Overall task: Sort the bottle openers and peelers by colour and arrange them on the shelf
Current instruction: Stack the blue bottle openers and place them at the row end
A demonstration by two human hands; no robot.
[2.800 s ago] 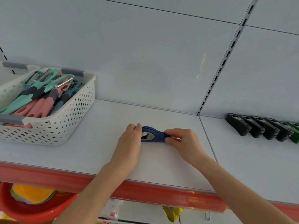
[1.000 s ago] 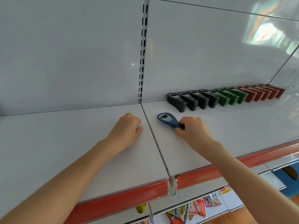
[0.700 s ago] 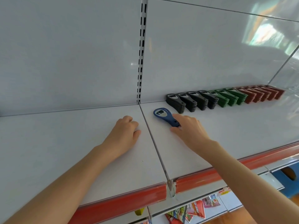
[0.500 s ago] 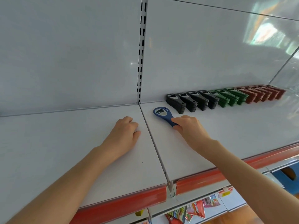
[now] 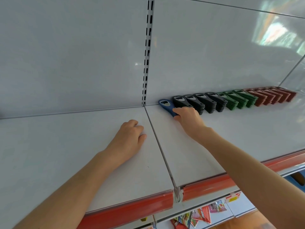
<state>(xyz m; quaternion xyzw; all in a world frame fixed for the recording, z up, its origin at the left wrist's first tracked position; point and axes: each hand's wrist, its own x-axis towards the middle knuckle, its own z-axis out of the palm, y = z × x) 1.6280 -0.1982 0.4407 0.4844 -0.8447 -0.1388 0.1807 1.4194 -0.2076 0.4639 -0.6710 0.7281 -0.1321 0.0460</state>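
Colour blocks run along the back wall (image 5: 214,55) of the shelf (image 5: 247,134): red openers (image 5: 272,95) far right, then green openers (image 5: 236,100), then black openers (image 5: 198,103). All sit in short stacks, heads to the wall, handles slanted toward the front.

The blue opener (image 5: 165,104) lies flat at the row's left end, just beside the first black stack and canted at the same angle. I read this as the start of a blue block, matched to the same slant and back line so each colour reads as one group.

Right hand (image 5: 188,117): the arm is stretched far forward over the shelf with the wrist low. Its fingers (image 5: 179,111) are curled over the near end of the handle and clamped on it, thumb at the side. The opener's head is clear of the hand. I judge the tail grip lets the head be steered to the wall without upsetting the black stack. I cannot tell whether the knuckles touch that stack.

Left hand (image 5: 130,138): it rests knuckles-up on the left panel, just left of the seam (image 5: 158,146). Its fingers are loosely tucked and hold nothing. It is likely a brace for the long reach.

No peelers are in view.
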